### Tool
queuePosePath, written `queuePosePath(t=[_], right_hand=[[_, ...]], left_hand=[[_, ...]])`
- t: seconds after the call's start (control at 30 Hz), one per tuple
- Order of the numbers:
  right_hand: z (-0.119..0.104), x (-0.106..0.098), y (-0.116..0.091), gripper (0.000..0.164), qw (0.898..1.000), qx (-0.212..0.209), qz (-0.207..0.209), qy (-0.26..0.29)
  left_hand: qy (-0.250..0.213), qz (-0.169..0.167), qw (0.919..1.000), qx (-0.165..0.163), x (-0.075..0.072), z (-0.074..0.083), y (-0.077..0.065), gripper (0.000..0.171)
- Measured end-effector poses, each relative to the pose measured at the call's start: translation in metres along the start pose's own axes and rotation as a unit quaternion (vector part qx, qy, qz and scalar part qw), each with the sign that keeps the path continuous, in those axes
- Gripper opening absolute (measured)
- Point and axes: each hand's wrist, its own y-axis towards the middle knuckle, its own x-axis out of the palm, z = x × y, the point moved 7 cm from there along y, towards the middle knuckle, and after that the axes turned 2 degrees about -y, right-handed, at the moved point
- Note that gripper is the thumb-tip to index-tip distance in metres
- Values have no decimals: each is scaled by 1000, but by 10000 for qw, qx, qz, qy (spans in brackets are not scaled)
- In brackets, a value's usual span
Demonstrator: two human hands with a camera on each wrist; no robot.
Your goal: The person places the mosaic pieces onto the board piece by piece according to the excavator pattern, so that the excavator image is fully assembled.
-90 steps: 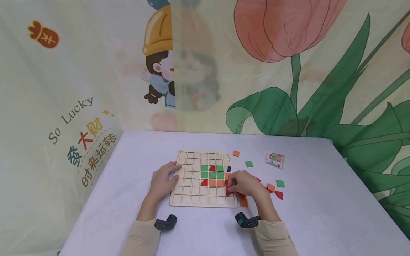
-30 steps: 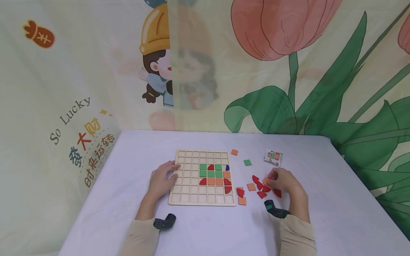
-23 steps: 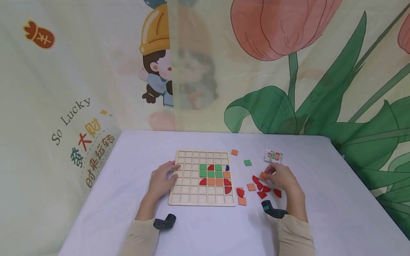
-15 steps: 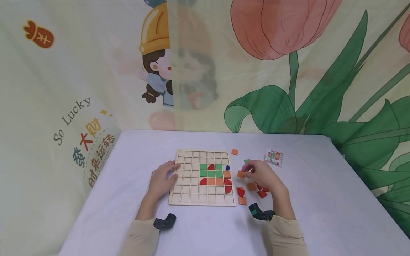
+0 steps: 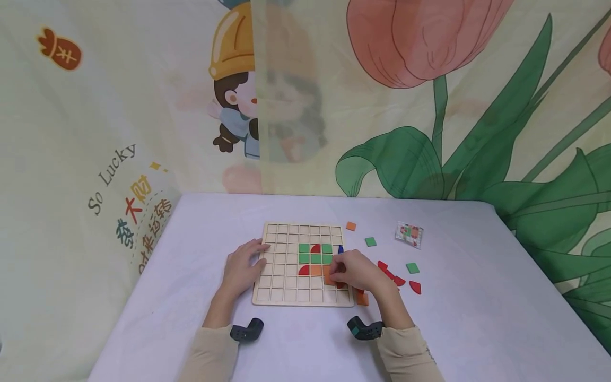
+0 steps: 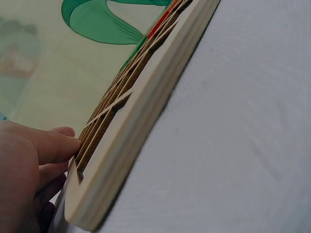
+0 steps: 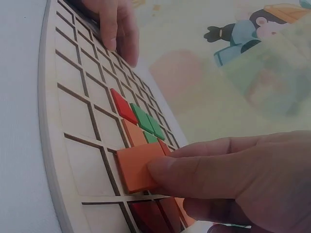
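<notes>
A wooden grid board [image 5: 281, 297] lies on the table, with green squares [image 5: 315, 259], orange squares and red quarter-circles in its right half. My left hand [image 5: 244, 268] rests at the board's left edge, its fingers touching the rim. Between thumb and fingers, my right hand [image 5: 357, 271] pinches an orange square tile [image 7: 136, 167]. The tile is tilted over the lower right cells of the grid, close beside a red quarter-circle [image 7: 148, 216] seated in a cell. The right hand covers part of the board's right side in the head view.
Right of the board lie loose red pieces [image 5: 415, 287], a green tile [image 5: 412, 268], another green tile [image 5: 371, 242] and an orange tile [image 5: 351, 226]. A small patterned card [image 5: 409, 235] lies farther back. A printed cloth [image 5: 296, 106] hangs behind the table.
My right hand has picked up the orange tile from the loose pieces at the right and carried it left over the board. The left hand stays at the board's edge.
</notes>
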Motion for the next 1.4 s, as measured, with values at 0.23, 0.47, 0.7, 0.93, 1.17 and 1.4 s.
queuePosePath(t=[0.23,0.47,0.7,0.93,1.17,1.4], right_hand=[[1,4,0,8,9998,21,-200,-48],[-9,5,1,14,9976,89,33,-687],[-3,2,1,14,9986,120,19,-507],[54,-31,-20,16,9926,1210,39,-42],[83,-42,-33,24,9905,1356,-189,-151],[82,-35,-23,16,9875,1566,62,-181]], left_hand=[[-3,39,10000,-6,-1,3,0,37],[33,-15,10000,-26,-1,1,-1,37],[17,4,10000,-18,0,0,0,37],[51,31,10000,4,-1,1,0,37],[75,36,10000,27,-1,3,0,36],[55,-34,10000,-33,-1,4,-1,36]])
